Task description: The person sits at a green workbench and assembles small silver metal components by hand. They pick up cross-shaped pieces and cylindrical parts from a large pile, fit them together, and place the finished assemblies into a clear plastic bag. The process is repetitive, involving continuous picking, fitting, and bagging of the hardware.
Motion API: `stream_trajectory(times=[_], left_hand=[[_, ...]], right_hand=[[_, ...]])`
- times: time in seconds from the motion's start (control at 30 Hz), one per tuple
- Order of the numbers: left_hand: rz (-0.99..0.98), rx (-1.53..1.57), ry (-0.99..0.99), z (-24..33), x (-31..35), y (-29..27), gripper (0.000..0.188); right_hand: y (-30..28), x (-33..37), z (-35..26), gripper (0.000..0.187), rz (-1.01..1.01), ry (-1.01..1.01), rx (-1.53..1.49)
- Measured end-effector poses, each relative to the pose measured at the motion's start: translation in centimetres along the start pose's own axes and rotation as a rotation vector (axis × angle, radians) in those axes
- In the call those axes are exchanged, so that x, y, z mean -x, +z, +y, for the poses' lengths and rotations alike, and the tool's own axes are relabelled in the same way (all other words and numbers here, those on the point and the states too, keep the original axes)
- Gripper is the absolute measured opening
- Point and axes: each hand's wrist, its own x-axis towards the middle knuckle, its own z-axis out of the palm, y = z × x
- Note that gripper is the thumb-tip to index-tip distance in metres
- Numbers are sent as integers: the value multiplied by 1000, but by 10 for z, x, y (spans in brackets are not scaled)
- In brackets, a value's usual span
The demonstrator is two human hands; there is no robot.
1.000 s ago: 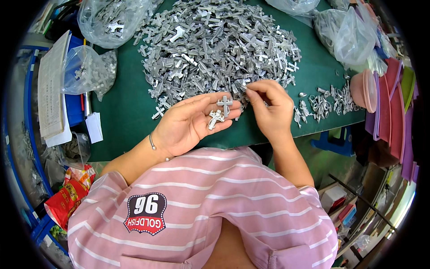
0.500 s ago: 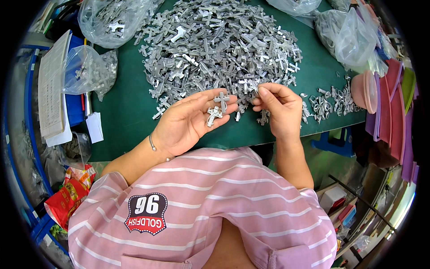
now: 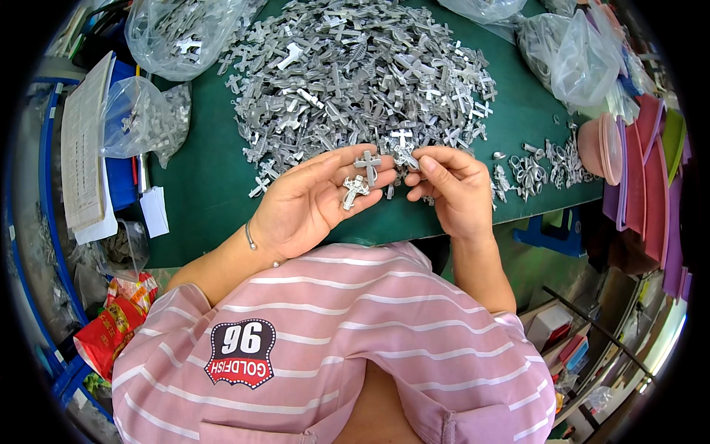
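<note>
My left hand lies palm up at the near side of the pile. Across its fingers rest a plain grey metal cross pendant and a shinier, ornate cross pendant. Close to those fingertips, my right hand pinches another silvery cross-shaped piece between thumb and forefinger; part of that piece is covered by the fingers. Just beyond both hands spreads a large pile of small grey metal crosses on the green table.
Clear plastic bags of metal parts stand at the far left, with another bag at the far right. Smaller groups of metal pieces lie right of my right hand, beside a pink tub. A clipboard with papers sits left.
My right hand has moved slightly left, bringing its cross piece up to my left fingertips. The left hand and the two pendants on it have hardly moved.
</note>
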Motion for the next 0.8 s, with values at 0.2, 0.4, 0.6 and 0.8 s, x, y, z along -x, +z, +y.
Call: stream_trajectory(times=[0.2,0.4,0.6,0.8], left_hand=[[-7,47,-11,-2,-1,-6,44],[37,-67,-102,0,9,-5,35],[79,-61,-66,2,10,1,30],[54,-93,-14,1,8,-3,35]], right_hand=[[20,7,1,15,-146,-922,909],[21,-6,9,17,128,-765,941],[23,-28,14,14,56,-816,1074],[24,-9,2,9,99,-336,358]])
